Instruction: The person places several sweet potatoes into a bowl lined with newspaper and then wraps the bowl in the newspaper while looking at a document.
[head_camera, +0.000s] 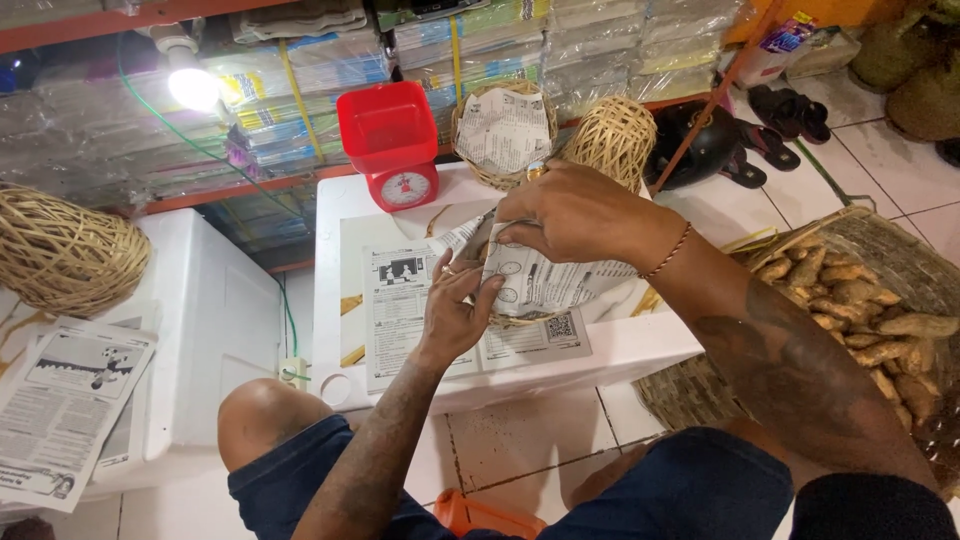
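Note:
My left hand (455, 315) and my right hand (575, 210) both hold a sheet of newspaper (550, 283) folded over a small woven basket, whose rim (520, 321) just shows below the paper. The right hand presses the paper from above, and the left pinches its near left edge. The bundle sits on a white box top (640, 345) with more newspaper sheets (400, 310) spread under it.
A red kitchen scale (392, 145) stands at the back of the box. Behind it are a paper-lined woven basket (503, 132) and an upturned one (612, 140). A large basket of ginger roots (860, 310) is at right. Another woven basket (62, 250) and newspapers (65, 405) lie left.

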